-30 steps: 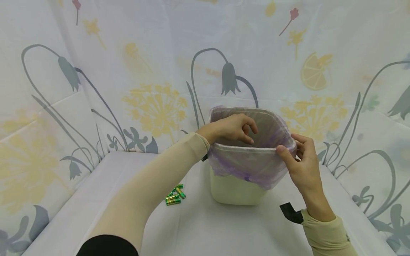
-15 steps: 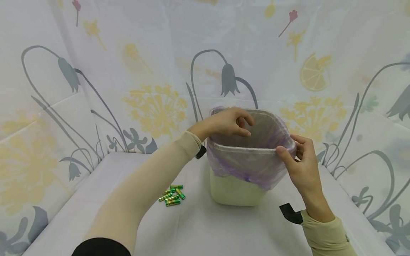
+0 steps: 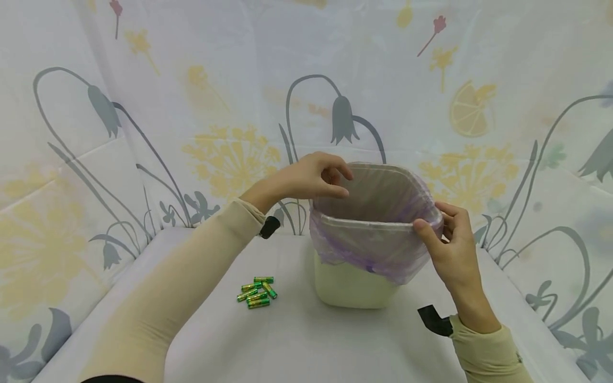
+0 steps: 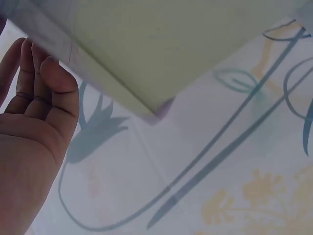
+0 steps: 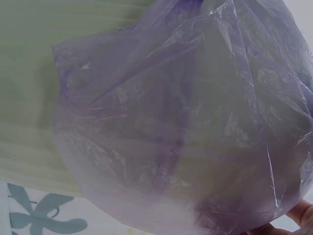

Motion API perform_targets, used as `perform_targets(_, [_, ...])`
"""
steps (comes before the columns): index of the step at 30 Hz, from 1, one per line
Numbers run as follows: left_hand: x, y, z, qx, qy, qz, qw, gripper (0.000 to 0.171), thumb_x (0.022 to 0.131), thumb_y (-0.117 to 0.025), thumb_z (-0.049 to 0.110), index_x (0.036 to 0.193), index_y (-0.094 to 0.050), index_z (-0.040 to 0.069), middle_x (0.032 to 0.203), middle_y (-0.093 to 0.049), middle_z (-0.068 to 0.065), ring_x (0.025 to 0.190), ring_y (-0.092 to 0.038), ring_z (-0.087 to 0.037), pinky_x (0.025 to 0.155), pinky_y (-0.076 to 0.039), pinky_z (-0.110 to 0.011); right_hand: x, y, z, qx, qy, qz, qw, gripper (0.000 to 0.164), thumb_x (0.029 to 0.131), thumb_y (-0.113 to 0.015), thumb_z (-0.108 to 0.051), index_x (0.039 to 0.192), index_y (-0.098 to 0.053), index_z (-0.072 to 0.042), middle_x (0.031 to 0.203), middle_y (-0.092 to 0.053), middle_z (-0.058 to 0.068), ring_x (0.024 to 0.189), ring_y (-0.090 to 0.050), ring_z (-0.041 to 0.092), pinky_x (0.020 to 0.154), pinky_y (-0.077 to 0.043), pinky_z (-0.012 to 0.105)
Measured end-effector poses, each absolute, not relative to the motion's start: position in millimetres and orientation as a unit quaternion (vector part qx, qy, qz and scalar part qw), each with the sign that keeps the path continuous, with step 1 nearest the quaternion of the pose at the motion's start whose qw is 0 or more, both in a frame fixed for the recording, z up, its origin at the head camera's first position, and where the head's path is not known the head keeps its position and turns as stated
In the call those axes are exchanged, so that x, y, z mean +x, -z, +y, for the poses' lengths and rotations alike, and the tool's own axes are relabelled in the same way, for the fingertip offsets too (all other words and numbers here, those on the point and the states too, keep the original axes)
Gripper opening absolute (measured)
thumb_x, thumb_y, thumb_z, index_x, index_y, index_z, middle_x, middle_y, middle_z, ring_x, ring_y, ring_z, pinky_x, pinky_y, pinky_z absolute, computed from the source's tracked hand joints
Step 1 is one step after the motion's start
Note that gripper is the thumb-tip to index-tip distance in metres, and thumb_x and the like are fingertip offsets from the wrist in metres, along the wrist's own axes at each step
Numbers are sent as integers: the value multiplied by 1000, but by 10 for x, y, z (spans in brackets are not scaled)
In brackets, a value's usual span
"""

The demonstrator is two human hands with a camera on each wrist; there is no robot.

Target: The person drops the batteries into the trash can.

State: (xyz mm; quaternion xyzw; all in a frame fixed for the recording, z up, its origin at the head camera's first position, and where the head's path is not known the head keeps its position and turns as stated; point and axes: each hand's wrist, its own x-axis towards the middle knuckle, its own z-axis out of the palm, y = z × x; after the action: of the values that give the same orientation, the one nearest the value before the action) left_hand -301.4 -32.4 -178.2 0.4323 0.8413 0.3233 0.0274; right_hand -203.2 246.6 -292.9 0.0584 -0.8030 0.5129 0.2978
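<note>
This is looking like a small screened-off tabletop booth, such as a makeshift recording set, though the printed sheeting (image 3: 215, 64) is hiding what kind of room is lying beyond. That sheeting, patterned with grey bellflowers, yellow blossoms and a citrus slice, is hanging across the back and enclosing both sides, its fold creases showing, while a plain white covering (image 3: 287, 340) is spreading over the work surface. A lined bin (image 3: 354, 292) and some green batteries (image 3: 257, 298) are lending a household touch.
</note>
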Motion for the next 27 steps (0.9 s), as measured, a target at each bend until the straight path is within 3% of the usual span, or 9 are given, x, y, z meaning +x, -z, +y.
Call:
perform_targets(14, [-2943, 1876, -1052, 388, -350, 852, -25, 30, 88, -70, 18, 116, -64, 8, 84, -61, -7, 77, -59, -20, 74, -48, -34, -2074, 2927, 2435, 62, -514, -803, 295, 54, 92, -65, -23, 138, -40, -13, 120, -54, 10, 98, -55, 11, 80, -42, 16])
perform_targets(27, [-2920, 2316, -1319, 368, -349, 861, -42, 24, 90, -68, 21, 112, -65, 12, 81, -60, -3, 72, -56, -20, 71, -47, -35, -2051, 2914, 2466, 56, -514, -801, 303, 53, 91, -65, -22, 137, -41, -11, 117, -55, 9, 96, -56, 10, 78, -43, 15])
